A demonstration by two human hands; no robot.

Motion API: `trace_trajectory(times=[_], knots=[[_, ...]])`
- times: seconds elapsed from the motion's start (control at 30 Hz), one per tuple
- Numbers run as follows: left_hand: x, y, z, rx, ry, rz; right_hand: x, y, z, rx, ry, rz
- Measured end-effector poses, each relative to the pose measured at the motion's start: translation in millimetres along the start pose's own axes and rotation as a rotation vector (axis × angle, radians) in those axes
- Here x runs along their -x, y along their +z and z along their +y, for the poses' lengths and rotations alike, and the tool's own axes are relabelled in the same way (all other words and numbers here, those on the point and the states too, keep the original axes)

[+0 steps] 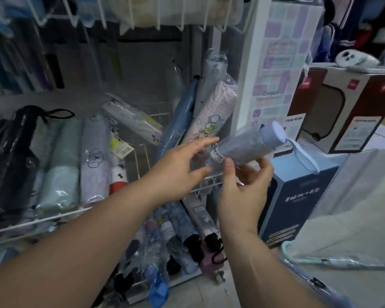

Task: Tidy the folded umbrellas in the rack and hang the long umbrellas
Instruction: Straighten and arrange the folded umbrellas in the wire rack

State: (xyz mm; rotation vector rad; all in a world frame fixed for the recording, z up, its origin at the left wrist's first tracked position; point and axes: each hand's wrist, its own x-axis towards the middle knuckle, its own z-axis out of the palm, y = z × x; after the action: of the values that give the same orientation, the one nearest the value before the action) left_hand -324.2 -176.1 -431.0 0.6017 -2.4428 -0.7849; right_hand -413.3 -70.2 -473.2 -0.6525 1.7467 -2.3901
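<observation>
Right hand (245, 192), centre frame, gripped the grey umbrella (242, 145): thumb on top near its lower end, fingers curled underneath. The umbrella was folded, in clear wrap, and tilted up to the right. Its handle end sat upper right, with a pale strap (307, 156) looping down.

Left hand (178, 167) was wide open, fingers straight and spread, holding nothing. Its tips were at the lower-left end of the wrap; couldn't confirm contact.

The grey umbrella was in the air in front of the right end of the rack (53, 216), not in it.

Middle tier, left of frame, had folded ones side by side:
- black umbrella (16, 152)
- mint umbrella (60, 170)
- lilac umbrella (96, 165) with a line doodle
- white-red umbrella (118, 174) with a paper tag (122, 150)

A white umbrella (131, 118) lay diagonally behind them. A blue umbrella (180, 121) and a pink check umbrella (211, 114) leaned at the right end. The lower tier, bottom centre, held more wrapped umbrellas (180, 221). A long umbrella (353, 264) with a mint hook handle lay on the floor, lower right.

Labels:
- White sticker (217, 155) on the grey umbrella: print too small to read.
- Blue box (298, 196), right of the hands: white text blurred.
- Brown box (347, 103), upper right: red logo squares and info stickers, unreadable.
- Poster (273, 70), pastel tiles: text blurred.
</observation>
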Motion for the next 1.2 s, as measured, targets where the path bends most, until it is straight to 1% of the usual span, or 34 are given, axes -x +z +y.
trace_trajectory(times=[0.07, 0.13, 0.3, 0.37, 0.43, 0.53, 0.63, 0.7, 0.77, 0.83, 0.9, 0.97, 1.03, 1.13, 1.17, 1.2], knots=[[-6, 8, -3, 0.033, 0.027, 0.021, -3, 0, 2, 0.050, -0.054, -0.001], [-9, 12, -5, 0.119, 0.030, 0.043, -6, 0, 2, 0.089, -0.112, -0.005], [-8, 12, -3, 0.295, 0.065, 0.145, -8, 3, -7, 0.048, -0.207, -0.053], [-6, 11, -2, 0.330, 0.068, 0.203, -9, 8, -11, 0.073, -0.248, -0.091], [-4, 6, -2, 0.358, 0.052, 0.284, -8, 15, -19, 0.128, -0.289, -0.178], [1, -8, -4, 0.496, -0.025, 0.409, -6, 32, -33, 0.263, -0.336, -0.369], [5, -21, -6, 0.702, -0.189, 0.595, -14, 60, -42, 0.390, -0.380, -0.565], [6, -31, -9, 0.839, -0.299, 0.720, -23, 79, -43, 0.454, -0.365, -0.679], [6, -44, -12, 0.933, -0.401, 0.809, -30, 93, -38, 0.509, -0.307, -0.752], [8, -59, -20, 0.905, -0.481, 0.850, -30, 103, -32, 0.463, -0.190, -0.843], [14, -74, -23, 0.810, -0.540, 0.849, -25, 115, -28, 0.356, -0.068, -0.908], [22, -90, -25, 0.722, -0.546, 0.828, -15, 128, -26, 0.263, 0.001, -0.922], [31, -106, -28, 0.629, -0.524, 0.779, -4, 145, -25, 0.191, 0.018, -0.900], [46, -135, -37, 0.399, -0.489, 0.734, 19, 171, -28, 0.114, 0.085, -0.917], [52, -144, -40, 0.269, -0.487, 0.719, 25, 178, -29, 0.102, 0.101, -0.929], [58, -155, -41, 0.083, -0.496, 0.680, 31, 185, -29, 0.116, 0.086, -0.947]])
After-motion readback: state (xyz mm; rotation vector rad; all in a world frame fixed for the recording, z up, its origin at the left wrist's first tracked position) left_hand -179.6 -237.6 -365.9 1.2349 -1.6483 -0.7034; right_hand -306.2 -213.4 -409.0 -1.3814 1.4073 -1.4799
